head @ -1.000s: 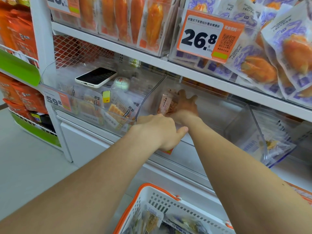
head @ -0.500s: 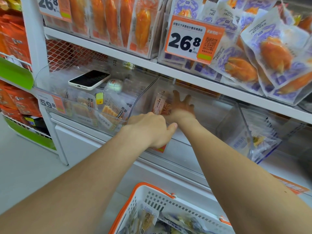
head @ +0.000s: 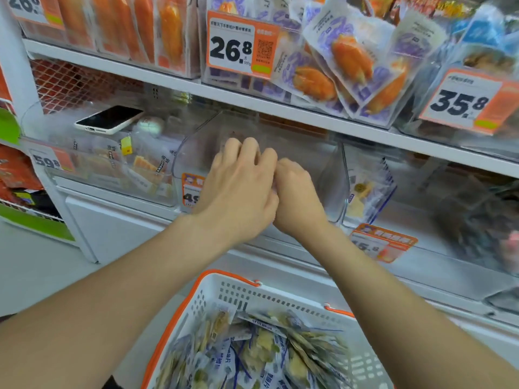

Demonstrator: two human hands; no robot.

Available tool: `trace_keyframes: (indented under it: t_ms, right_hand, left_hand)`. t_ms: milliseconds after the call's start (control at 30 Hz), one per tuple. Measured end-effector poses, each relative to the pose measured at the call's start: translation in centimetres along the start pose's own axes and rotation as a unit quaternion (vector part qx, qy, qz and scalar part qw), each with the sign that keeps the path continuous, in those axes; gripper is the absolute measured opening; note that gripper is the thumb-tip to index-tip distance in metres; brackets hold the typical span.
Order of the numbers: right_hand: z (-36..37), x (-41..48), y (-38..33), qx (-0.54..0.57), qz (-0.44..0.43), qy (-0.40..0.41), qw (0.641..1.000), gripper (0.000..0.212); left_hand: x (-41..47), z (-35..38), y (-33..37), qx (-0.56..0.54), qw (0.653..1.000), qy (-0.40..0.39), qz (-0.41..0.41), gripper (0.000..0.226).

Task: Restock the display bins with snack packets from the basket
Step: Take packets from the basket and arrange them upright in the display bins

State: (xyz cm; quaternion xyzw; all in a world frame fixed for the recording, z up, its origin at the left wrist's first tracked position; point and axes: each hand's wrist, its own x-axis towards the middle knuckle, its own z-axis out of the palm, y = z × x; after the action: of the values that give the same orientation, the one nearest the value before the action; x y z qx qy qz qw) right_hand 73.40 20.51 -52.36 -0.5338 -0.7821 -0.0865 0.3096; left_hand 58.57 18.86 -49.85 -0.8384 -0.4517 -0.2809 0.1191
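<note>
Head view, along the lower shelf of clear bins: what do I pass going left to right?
59.8 price tag → phone → left hand → right hand → blue-edged packets

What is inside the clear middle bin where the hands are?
The left hand and right hand block the front of the middle bin. Only a faint brownish blur shows above them; any packet beneath is covered.

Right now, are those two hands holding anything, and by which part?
It cannot be told. The left hand and right hand are close together at the middle clear bin, fingers curled out of sight; no packet shows in either.
</note>
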Motion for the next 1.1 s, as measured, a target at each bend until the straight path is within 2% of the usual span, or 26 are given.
trace_keyframes:
  t_ms: [33, 100, 167, 233, 300, 367, 433, 500, 567, 667, 833, 967, 1100]
  right_hand:
    - [-0.4, -1.8, 0.1, 0.011, -0.011, 0.005, 1.0, 0.005]
    - [-0.5, -5.5, 0.6, 0.046, -0.001, -0.019, 0.999, 0.013]
    - [-0.2, -9.0, 1.2, 0.073, 0.029, -0.078, 0.994, 0.015]
    - [0.2, -12.1, 1.4, 0.067, 0.052, -0.171, 0.982, 0.011]
    - [0.9, -14.9, 1.8, 0.05, 0.08, -0.273, 0.957, 0.005]
    - [1.8, -17.5, 2.3, 0.034, 0.116, -0.358, 0.926, 0.017]
    - [3.0, -20.3, 3.0, 0.018, 0.138, -0.405, 0.904, 0.031]
    - [3.9, -22.9, 3.2, -0.007, 0.147, -0.448, 0.882, 0.028]
    - [4.6, -25.5, 3.1, -0.046, 0.154, -0.485, 0.86, 0.015]
    - [5.5, -28.8, 2.7, -0.106, 0.152, -0.527, 0.83, 0.019]
    - [6.2, -29.9, 2.6, -0.088, 0.209, -0.511, 0.829, 0.009]
    - [4.7, -28.6, 3.5, -0.057, 0.286, -0.445, 0.846, 0.022]
    - [2.7, -26.1, 5.4, 0.073, 0.367, -0.314, 0.872, 0.024]
  left_hand:
    - [-0.6, -0.4, 1.0, 0.001, 1.0, -0.002, 0.002, 0.025]
    - [-1.9, -0.8, 3.0, 0.005, 0.998, -0.056, 0.0, 0.027]
    - [-3.3, -0.6, 4.9, 0.006, 0.985, -0.171, -0.009, 0.02]
    - [-4.8, 0.3, 6.6, 0.003, 0.958, -0.286, -0.018, 0.018]
    - [-6.3, 1.7, 7.9, 0.013, 0.922, -0.388, 0.0, 0.011]
    - [-7.8, 4.3, 8.2, 0.041, 0.872, -0.487, 0.037, 0.013]
    - [-9.3, 6.9, 8.0, 0.075, 0.814, -0.57, 0.081, 0.019]
    - [-10.6, 8.7, 7.9, 0.092, 0.769, -0.623, 0.106, 0.017]
    - [-11.4, 9.6, 8.0, 0.095, 0.751, -0.646, 0.103, 0.016]
    - [-11.9, 10.1, 8.3, 0.085, 0.748, -0.646, 0.127, 0.02]
    - [-11.7, 11.0, 9.3, 0.045, 0.748, -0.647, 0.144, 0.022]
    - [-11.3, 10.7, 10.1, 0.028, 0.749, -0.645, 0.146, 0.032]
    - [-10.8, 10.4, 10.4, 0.006, 0.769, -0.625, 0.137, 0.041]
